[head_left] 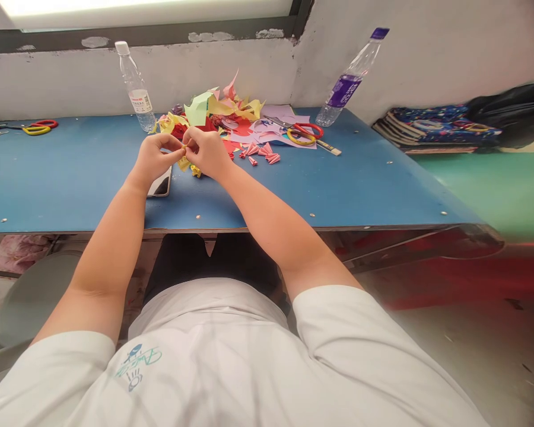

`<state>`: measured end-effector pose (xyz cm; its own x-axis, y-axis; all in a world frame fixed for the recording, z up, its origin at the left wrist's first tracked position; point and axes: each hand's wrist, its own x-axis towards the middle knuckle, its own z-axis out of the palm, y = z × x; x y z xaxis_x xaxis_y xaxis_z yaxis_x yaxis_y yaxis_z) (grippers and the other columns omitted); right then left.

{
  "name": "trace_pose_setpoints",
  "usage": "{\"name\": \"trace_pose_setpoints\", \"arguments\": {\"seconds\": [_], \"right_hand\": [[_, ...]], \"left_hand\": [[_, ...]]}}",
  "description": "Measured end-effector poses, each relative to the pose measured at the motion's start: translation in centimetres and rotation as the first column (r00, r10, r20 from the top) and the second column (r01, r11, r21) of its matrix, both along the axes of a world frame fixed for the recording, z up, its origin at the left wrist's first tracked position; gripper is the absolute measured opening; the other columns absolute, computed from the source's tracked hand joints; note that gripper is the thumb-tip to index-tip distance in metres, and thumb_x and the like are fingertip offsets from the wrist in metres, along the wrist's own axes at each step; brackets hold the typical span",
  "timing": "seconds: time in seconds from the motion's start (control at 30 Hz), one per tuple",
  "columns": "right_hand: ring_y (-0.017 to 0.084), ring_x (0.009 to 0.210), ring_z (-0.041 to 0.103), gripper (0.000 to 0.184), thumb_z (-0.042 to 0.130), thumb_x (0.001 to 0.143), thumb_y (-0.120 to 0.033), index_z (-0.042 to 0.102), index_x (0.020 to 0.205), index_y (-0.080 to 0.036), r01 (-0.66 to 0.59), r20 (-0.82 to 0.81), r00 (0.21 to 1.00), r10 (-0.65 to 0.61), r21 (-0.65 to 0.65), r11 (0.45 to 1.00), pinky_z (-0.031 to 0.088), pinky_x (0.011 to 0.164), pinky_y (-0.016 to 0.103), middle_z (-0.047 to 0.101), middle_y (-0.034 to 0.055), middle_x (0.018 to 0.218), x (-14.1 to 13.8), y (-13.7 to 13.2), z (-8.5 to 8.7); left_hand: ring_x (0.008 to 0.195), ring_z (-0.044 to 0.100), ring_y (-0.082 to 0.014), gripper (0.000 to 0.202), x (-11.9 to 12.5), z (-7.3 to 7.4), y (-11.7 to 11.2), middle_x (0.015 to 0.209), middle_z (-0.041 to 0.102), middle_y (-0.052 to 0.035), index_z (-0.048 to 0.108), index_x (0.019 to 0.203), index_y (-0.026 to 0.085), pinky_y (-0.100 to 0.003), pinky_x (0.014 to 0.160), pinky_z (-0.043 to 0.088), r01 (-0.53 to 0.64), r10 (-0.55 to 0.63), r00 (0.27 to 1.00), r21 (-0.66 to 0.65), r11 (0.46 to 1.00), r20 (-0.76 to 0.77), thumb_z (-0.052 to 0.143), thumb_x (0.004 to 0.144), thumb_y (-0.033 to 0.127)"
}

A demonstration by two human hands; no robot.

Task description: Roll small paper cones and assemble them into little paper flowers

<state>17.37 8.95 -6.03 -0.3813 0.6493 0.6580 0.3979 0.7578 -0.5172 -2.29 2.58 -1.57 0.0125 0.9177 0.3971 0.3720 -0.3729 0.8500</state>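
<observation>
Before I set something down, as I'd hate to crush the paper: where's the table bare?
Mostly bare: between the left scissors and the phone; also between the pink pieces and the table's right edge. Crowded: middle back, with paper and the right scissors.

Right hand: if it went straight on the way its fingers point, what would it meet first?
Past the small yellow piece the right hand seems to pinch, likely the left hand; depth there is unclear.

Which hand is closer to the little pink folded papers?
Right. The right hand is just left of the pink folded papers; the left hand is farther left, on the right hand's other side.
</observation>
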Motion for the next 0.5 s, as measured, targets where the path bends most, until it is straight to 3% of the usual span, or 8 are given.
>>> {"name": "trace_pose_setpoints", "arguments": {"seconds": [0.13, 0.3, 0.4, 0.5], "right_hand": [[0.025, 0.096, 0.080, 0.013, 0.070, 0.110, -0.025, 0.078, 0.121, -0.025, -0.001, 0.007, 1.000, 0.001, 0.010, 1.000, 0.069, 0.105, 0.042, 0.084, 0.0022, 0.100, -0.1, 0.0, -0.2], [0.026, 0.108, 0.082, 0.013, 0.070, 0.114, -0.016, 0.077, 0.122, -0.024, -0.009, 0.125, 0.992, 0.002, 0.052, 0.999, 0.066, 0.106, 0.042, 0.089, 0.0054, 0.113, 0.4, 0.8, -0.1], [0.026, 0.115, 0.084, 0.012, 0.073, 0.115, -0.014, 0.078, 0.120, -0.023, -0.060, 0.181, 0.982, 0.044, 0.088, 0.994, 0.065, 0.108, 0.043, 0.092, 0.0090, 0.122, 0.8, 1.1, 0.2], [0.028, 0.113, 0.085, 0.011, 0.073, 0.114, -0.018, 0.079, 0.119, -0.026, -0.071, 0.125, 0.990, 0.060, 0.082, 0.994, 0.068, 0.109, 0.045, 0.093, 0.0079, 0.119, 0.8, 1.1, 0.3]], "left_hand": [[0.109, 0.078, -0.0295, 0.022, 0.2, 0.0, -0.1, 0.089, 0.080, -0.0050, 0.079, 0.079, 0.027, -0.036, 0.102, 0.068, -0.033, 0.033, 0.999, -0.013, 0.999, 0.014, 0.098, 0.083, 0.015], [0.106, 0.076, -0.0268, 0.024, 0.2, 0.0, 0.0, 0.087, 0.077, -0.0047, 0.078, 0.080, 0.025, -0.035, 0.103, 0.063, -0.040, 0.042, 0.998, -0.037, 0.999, 0.047, 0.096, 0.083, 0.009], [0.105, 0.075, -0.0268, 0.024, 0.0, 0.0, 0.2, 0.086, 0.076, -0.0046, 0.079, 0.079, 0.025, -0.034, 0.100, 0.064, -0.055, 0.057, 0.997, -0.030, 0.998, 0.052, 0.097, 0.083, 0.011], [0.105, 0.075, -0.0269, 0.022, -0.1, -0.2, 0.4, 0.085, 0.075, -0.0048, 0.080, 0.077, 0.026, -0.033, 0.099, 0.065, -0.064, 0.064, 0.998, -0.001, 0.998, 0.020, 0.099, 0.085, 0.017]]}}
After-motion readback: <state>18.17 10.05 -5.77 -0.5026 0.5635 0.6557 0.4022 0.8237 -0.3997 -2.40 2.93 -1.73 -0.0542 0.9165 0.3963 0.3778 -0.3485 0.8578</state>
